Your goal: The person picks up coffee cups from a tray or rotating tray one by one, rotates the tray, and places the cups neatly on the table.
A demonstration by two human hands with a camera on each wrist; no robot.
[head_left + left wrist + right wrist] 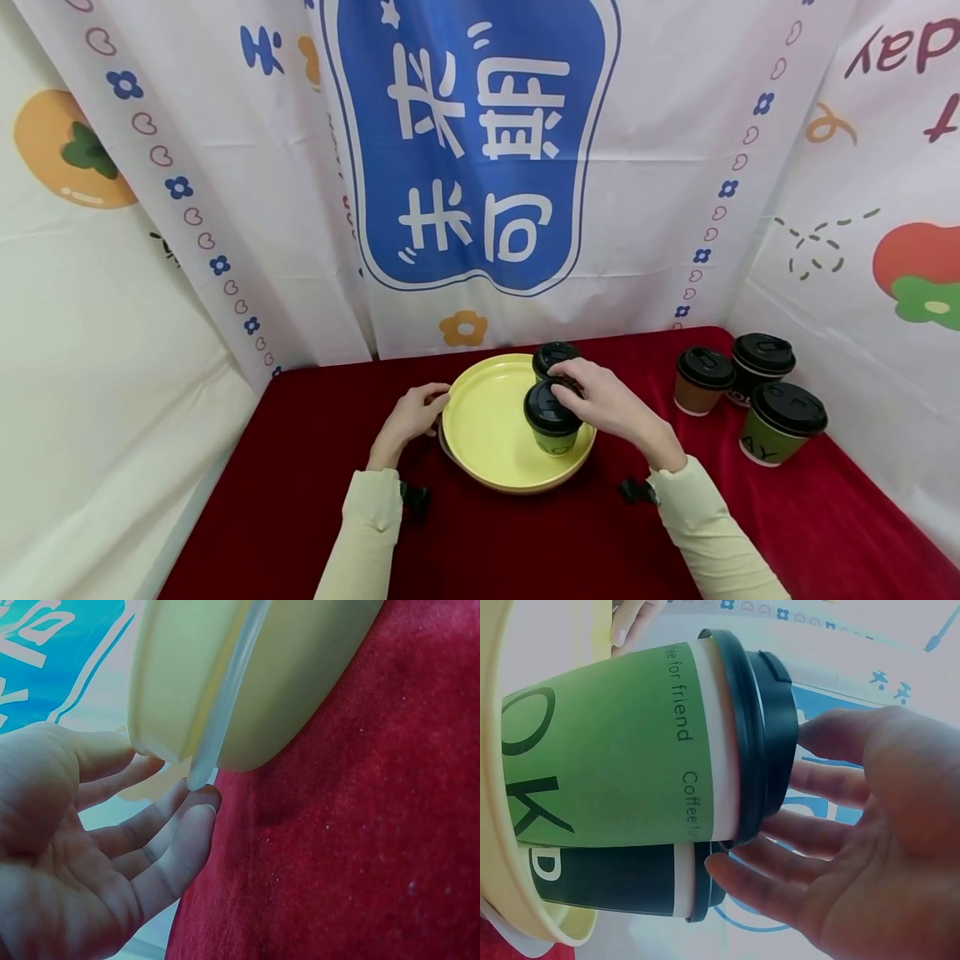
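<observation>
A round yellow tray (487, 417) with a raised rim sits on the red tablecloth. On its right side stand two lidded paper coffee cups: a green cup (553, 442) in front and a dark cup (607, 877) behind it. My left hand (411, 417) holds the tray's left edge, thumb at the upper rim and fingertips under a pale lower lip (225, 705). Over the cups is my right hand (607, 402), its fingers spread and loosely bent. Its thumb touches the green cup's black lid (757, 735), while its other fingertips lie close by both lids.
To the right on the cloth (600, 542) stand a brown cup (693, 396), a black cup (759, 362) and another green cup (776, 433), all with black lids. A printed white curtain (660, 167) hangs behind the table and along its sides.
</observation>
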